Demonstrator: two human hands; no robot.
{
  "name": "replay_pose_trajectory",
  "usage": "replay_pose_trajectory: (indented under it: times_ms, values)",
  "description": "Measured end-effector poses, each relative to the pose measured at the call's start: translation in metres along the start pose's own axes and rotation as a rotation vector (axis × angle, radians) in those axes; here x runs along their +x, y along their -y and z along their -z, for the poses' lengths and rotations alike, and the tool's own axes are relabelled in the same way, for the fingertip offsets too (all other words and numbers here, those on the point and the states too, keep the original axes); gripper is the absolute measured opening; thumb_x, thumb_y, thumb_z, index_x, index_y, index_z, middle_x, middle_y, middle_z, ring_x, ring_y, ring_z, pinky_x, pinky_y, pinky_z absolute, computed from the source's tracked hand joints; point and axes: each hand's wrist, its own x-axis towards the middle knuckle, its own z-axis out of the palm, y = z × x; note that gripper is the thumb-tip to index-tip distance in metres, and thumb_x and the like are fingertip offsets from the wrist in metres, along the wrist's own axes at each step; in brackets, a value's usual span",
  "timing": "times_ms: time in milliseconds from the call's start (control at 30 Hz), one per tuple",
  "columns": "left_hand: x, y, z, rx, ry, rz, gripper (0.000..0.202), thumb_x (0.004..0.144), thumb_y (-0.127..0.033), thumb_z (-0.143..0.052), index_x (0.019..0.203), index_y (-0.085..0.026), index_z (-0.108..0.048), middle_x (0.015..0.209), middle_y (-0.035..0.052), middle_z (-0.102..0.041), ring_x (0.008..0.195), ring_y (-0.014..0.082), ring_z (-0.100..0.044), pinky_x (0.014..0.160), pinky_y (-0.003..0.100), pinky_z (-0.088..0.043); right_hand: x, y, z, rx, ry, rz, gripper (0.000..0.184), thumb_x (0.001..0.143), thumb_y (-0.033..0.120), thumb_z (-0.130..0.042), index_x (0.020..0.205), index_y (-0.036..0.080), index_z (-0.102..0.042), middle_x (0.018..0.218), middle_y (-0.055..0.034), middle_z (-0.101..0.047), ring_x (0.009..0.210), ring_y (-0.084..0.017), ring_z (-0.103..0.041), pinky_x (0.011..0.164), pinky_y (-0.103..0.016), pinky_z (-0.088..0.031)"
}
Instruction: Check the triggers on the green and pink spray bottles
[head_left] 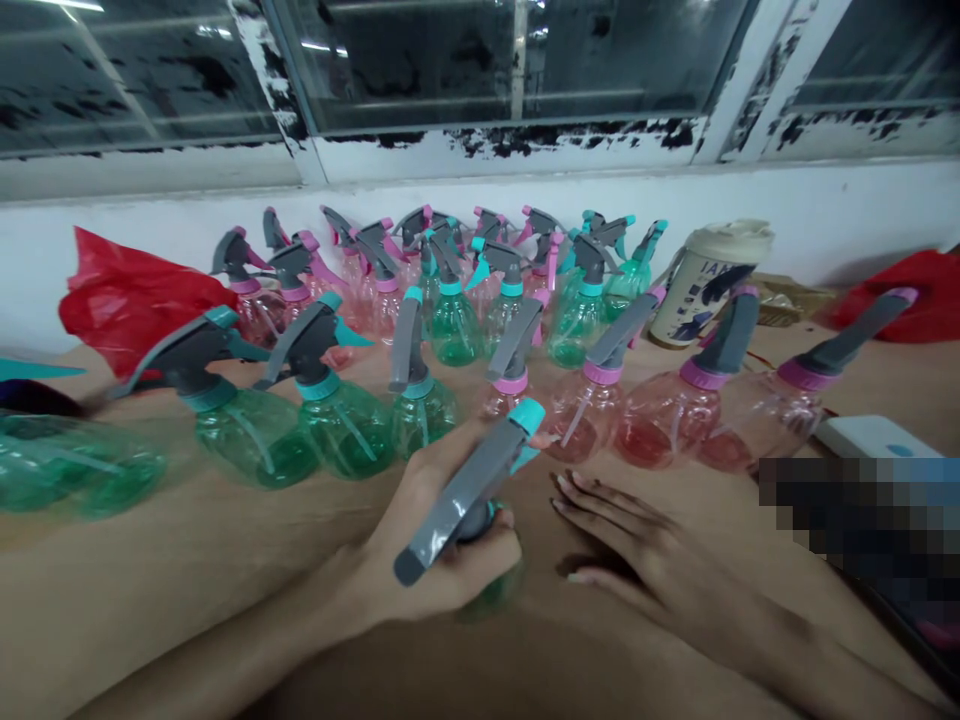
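Grips a green bottle (465,490) in the left hand (412,505), fingers clenched round it just under the sprayer; hides most of the body, so cannot tell upright from tilted. Holds the right hand (641,550) nearby on the bottle's right, apart from it, fingers released and aimed across toward it, nothing seen in the grasp; cannot tell touching or clear of the table (225,590). Runs the sprayer's long axis slantwise, from a dark grey end, near and left, to a teal nozzle (527,413), far and right. Shows smooth grey plastic, long and gently curved, glossy along the back, with a blurred sliver of clear green below the knuckles. Just beyond, meets a row of 7 bottles (424,405), rounded and see-through, 3 green with teal collars on the left, 4 pink with pink collars on the right, thin pale straws slanting inside several. Has more green plastic (82,465) blurred at far left and a white box (870,437) by the row's right end. Farther off, finds a cream tumbler (697,285) with dark print, a crumpled red bag (135,300), and a crowd of bottles (454,325), too overlapped to count, before a white wall (817,200) and a dark window (495,70) with flaking frames.
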Motion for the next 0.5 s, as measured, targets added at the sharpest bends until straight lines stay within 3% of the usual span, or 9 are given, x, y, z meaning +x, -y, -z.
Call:
replay_pose_trajectory:
  times_ms: [267,500]
  values:
    - [0.0030,0.0019,0.0048,0.032,0.000,0.005,0.012,0.062,-0.014,-0.049,0.061,-0.024,-0.042,0.058,-0.0043,-0.040,0.048,0.0133,-0.039,0.046,0.027,-0.038,-0.0014,-0.0014,-0.0022,0.030,-0.008,0.002,0.056,0.087,0.043,-0.051,0.137,0.024,-0.037,0.139,-0.0040,-0.043,0.127,-0.024,-0.040,0.102,-0.045,-0.039]
    - [0.0031,0.0028,0.0060,0.000,0.033,-0.006,0.017,0.065,-0.017,-0.048,0.080,-0.025,-0.051,0.069,-0.0014,-0.052,0.058,0.0173,-0.052,0.056,0.032,-0.047,-0.0012,-0.0015,-0.0022,-0.006,-0.005,0.012,0.054,0.087,0.043,-0.050,0.136,0.022,-0.039,0.139,-0.0042,-0.042,0.127,-0.023,-0.039,0.102,-0.044,-0.039]
